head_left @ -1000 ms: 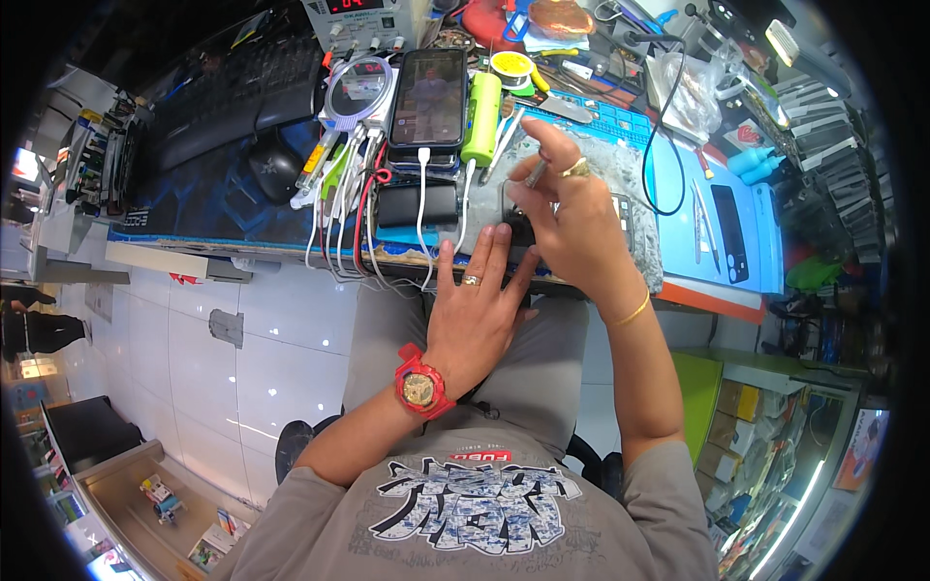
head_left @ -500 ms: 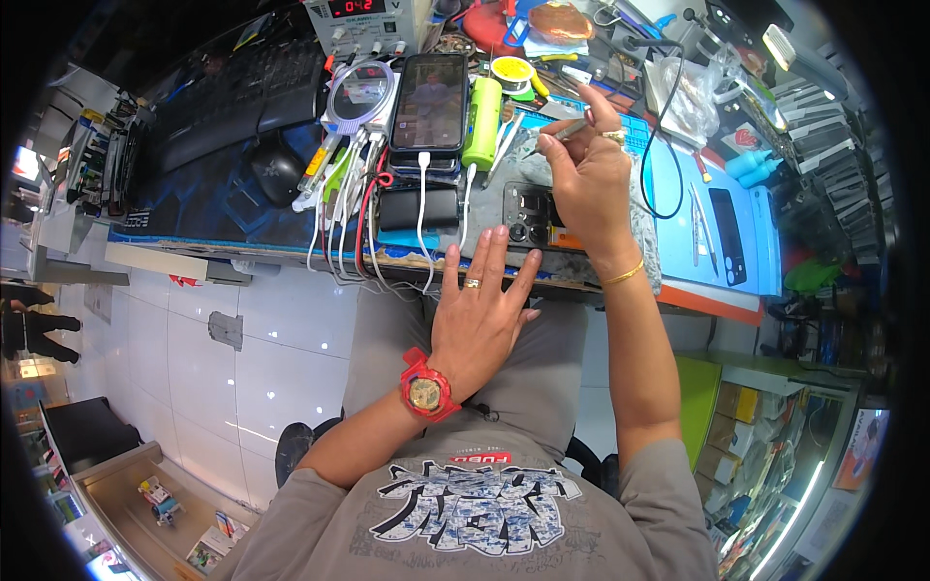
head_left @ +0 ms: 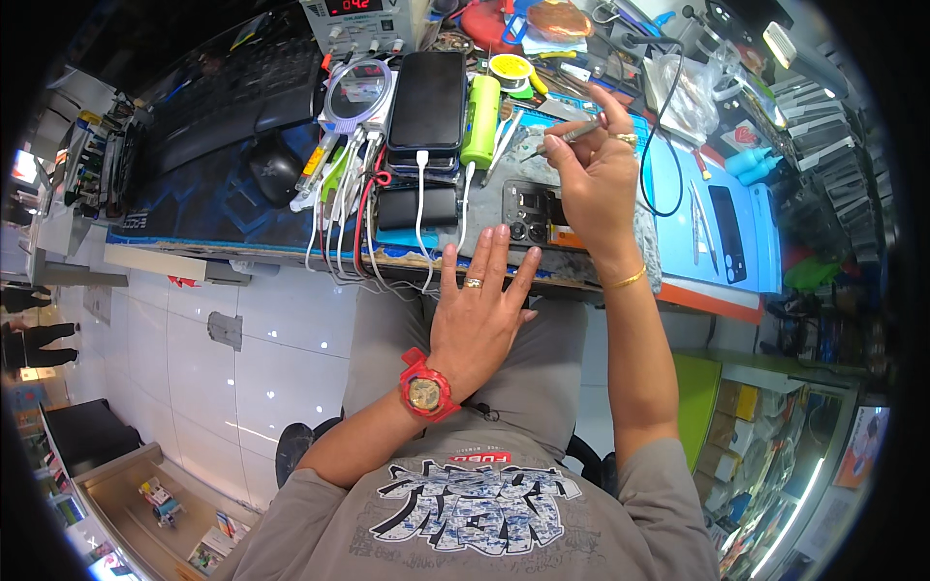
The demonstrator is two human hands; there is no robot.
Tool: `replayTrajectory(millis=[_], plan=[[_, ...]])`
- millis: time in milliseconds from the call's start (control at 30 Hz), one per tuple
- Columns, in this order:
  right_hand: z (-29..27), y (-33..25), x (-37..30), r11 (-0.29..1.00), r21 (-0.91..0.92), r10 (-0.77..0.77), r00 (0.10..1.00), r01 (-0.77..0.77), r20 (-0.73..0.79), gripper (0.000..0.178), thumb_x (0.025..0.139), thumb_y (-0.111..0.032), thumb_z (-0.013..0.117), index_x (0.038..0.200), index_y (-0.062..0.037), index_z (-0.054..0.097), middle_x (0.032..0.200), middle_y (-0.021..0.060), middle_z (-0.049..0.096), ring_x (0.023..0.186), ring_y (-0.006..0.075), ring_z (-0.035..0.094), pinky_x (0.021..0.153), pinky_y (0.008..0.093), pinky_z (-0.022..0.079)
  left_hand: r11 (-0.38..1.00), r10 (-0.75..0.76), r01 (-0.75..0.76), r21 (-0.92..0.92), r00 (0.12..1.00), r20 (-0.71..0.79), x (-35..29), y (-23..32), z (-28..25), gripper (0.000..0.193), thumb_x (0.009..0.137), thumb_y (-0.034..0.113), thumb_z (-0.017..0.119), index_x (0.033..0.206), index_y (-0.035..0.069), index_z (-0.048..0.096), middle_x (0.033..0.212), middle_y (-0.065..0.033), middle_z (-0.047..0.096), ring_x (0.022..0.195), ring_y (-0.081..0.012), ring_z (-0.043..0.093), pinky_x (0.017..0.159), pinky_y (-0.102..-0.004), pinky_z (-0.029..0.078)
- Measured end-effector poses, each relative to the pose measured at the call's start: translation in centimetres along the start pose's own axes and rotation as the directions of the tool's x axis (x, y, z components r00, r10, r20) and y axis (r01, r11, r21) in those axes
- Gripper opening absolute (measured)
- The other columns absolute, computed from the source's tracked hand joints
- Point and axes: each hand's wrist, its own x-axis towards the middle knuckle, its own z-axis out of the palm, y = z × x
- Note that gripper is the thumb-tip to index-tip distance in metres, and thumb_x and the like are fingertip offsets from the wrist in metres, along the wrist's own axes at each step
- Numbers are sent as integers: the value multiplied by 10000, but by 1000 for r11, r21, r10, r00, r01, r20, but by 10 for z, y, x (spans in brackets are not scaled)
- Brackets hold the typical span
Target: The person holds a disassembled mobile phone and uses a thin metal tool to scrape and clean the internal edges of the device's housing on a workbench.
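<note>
My right hand [head_left: 599,179] is raised over the right part of the work mat, its fingers closed around a slim grey pen-like tool [head_left: 573,133] pointing left. Whether that is a screwdriver or tweezers I cannot make out. Beneath this hand lies an opened phone [head_left: 528,203], dark, with round camera openings; the hand and wrist hide its right part. My left hand [head_left: 480,315] has its fingers spread at the bench's front edge, fingertips just by the phone's lower left corner. It holds nothing.
Left of the opened phone are a dark-screened phone [head_left: 427,102] with a white cable, a green cylindrical device [head_left: 481,121], a black block [head_left: 418,207] and tangled cables. A mouse [head_left: 274,169] sits further left, a power supply [head_left: 363,27] behind. A blue mat [head_left: 717,228] with tools lies right.
The standing phone's lit screen has gone dark. My right hand has shifted slightly to the right with the tool still in it. My left hand stays almost in place.
</note>
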Motion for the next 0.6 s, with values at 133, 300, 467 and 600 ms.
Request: replayTrajectory(millis=[133,300,467,600], plan=[[-12,-19,-18,973,187,136,991,-133,-4,667,994,87,675,1557,31,320,1071,152,746,961,192,763,866,309,635,1000,5,-5,-6,1000,-4,0,-1,0,847,924,432,791,1654,186,438,1699,-253,347,1597,-376,328,1251,-697,222],[-25,-32,-44,956,205,209,977,-211,32,699,993,107,668,1575,-2,297,1093,165,730,972,196,758,880,319,648,1000,9,-9,-9,1000,0,0,-1,0,857,921,429,795,1657,184,432,1697,-260,349,1595,-381,332,1250,-705,220],[-33,-40,-59,964,173,208,978,-204,-2,737,968,91,701,1585,27,303,1063,140,746,926,142,749,858,269,593,1000,9,-9,-13,1000,-12,0,-1,1,861,913,419,805,1655,184,436,1697,-263,348,1594,-383,336,1249,-713,214],[-41,-46,-68,961,162,226,974,-222,-5,742,964,85,717,1583,26,313,1062,139,752,913,137,748,854,270,592,1000,11,-11,-17,1000,-17,0,-1,1,865,906,412,814,1651,181,442,1694,-265,350,1589,-387,346,1247,-717,211]])
